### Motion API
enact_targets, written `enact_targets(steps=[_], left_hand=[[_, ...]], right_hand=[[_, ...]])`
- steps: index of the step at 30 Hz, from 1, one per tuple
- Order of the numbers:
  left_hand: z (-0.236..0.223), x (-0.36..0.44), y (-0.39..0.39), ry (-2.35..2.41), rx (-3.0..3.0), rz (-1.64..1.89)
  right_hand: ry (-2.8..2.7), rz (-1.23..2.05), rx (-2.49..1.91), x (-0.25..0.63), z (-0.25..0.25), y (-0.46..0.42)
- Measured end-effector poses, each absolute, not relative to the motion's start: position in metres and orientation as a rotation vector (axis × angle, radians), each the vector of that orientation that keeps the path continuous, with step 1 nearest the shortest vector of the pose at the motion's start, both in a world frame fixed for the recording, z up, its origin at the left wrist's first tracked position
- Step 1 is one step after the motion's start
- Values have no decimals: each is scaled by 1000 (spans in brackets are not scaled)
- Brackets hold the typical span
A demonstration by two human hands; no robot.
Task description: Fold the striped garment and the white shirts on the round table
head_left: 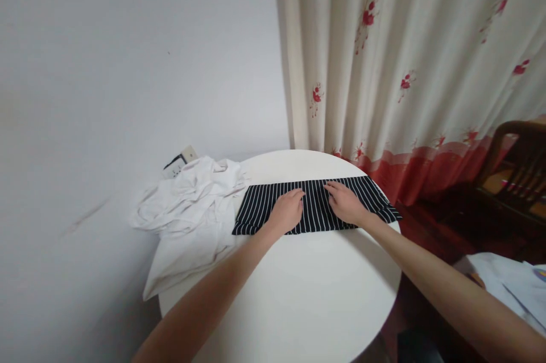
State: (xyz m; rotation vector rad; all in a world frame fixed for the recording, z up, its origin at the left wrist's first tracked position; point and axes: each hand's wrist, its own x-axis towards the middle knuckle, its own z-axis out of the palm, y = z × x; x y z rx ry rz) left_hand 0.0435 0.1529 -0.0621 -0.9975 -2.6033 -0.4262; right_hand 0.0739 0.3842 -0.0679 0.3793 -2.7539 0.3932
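Observation:
A black cloth with white stripes (314, 209), folded into a long flat strip, lies across the round white table (319, 283). On its left-middle part rests my left hand (287, 212), palm down, with the fingers stretched forward and slightly bent. My right hand (344, 203) lies on the cloth a little further right, its fingers apart and pointing inward. Bare striped fabric shows between the two hands. The cloth's right end reaches the table's edge. Whether it is a garment I cannot tell.
A crumpled heap of white cloth (191, 203) sits at the table's left, against the wall (149, 67). Behind it is a wall socket (174, 166). A flowered curtain (341, 56) hangs beyond the table. To the right are a dark wooden chair (495, 152) and white items (507, 277).

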Motion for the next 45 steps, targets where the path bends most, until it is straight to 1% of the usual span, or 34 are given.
enact_targets(steps=[3,5,9,14,17,23,25,27,29,31,33,36,38,42,45], left_hand=[[-76,21,201,-2718,-882,-392],[-87,11,217,-2828,-814,-366],[-105,1,220,-2967,-731,-385],[-110,-3,217,-3008,-747,-402],[-110,-3,218,-3009,-752,-369],[-108,-2,220,-3050,-748,-362],[-107,-2,220,-3059,-741,-360],[-106,-1,220,-3059,-731,-359],[-107,0,221,-3047,-731,-360],[-108,0,223,-3034,-738,-373],[-109,-2,223,-3022,-744,-411],[-109,-9,211,-3029,-720,-451],[-108,-17,189,-3043,-633,-411],[-106,-31,121,-3063,-329,-256],[-105,-34,74,-3077,-216,-153]], right_hand=[[-2850,357,171,46,-86,351],[-2938,369,111,34,-98,344],[-3018,427,77,24,-113,348],[-3025,425,98,19,-115,355],[-3007,356,6,15,-117,379],[-3019,200,-278,20,-124,468],[-2953,141,-386,23,-122,476],[-2839,93,-399,23,-116,460],[-2762,99,-251,19,-110,428],[-2801,194,-48,13,-107,392],[-2902,304,52,7,-108,364],[-2990,396,64,3,-113,348],[-2991,416,47,2,-116,349],[-2975,422,35,1,-120,355],[-2966,433,38,1,-120,354]])
